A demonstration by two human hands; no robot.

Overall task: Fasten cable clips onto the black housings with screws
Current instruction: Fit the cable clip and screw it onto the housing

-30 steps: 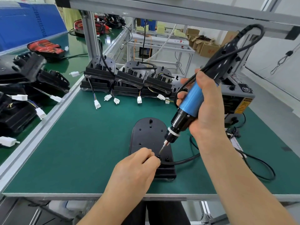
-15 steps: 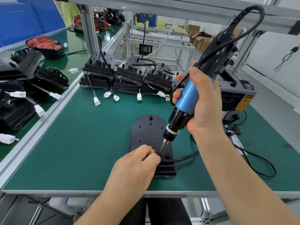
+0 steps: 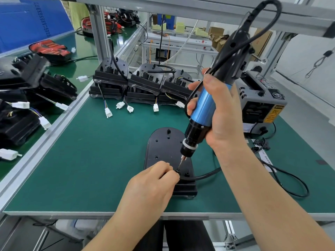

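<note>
Where the green-matted worktop [image 3: 90, 160] comes closest to the person, the left hand [image 3: 152, 183] sits over the near end of one flat, oval black plastic housing [image 3: 163, 147], which lies on the mat in the middle of the worktop. Its grip is closed tight: thumb and forefinger pinch a small black cable clip [image 3: 178, 171] against the housing, just where one black cable [image 3: 204, 175] leaves it and runs off to the right in a loop. The screw itself is too small to make out. The right hand [image 3: 223, 113] is above and behind, its grip wrapped fully round the blue barrel of one blue-and-black electric screwdriver [image 3: 203, 109]. The tool is tilted, with its bit touching down at the clip beside the left hand.

Beyond the housing, five white plug connectors [image 3: 155, 107] lie on the mat on thin wires. They come from three stacks of black housings [image 3: 146, 78] standing side by side along the far edge. To the right of these sits one grey box-shaped machine with a yellow warning label [image 3: 261, 102]. Left of the aluminium rail, a second green worktop [image 3: 72, 69] carries more black housings, too overlapped to count, with at least five white connectors among them, and one red-and-black part [image 3: 50, 49] farther back. Cardboard boxes [image 3: 215, 33] stand in the distance.
</note>
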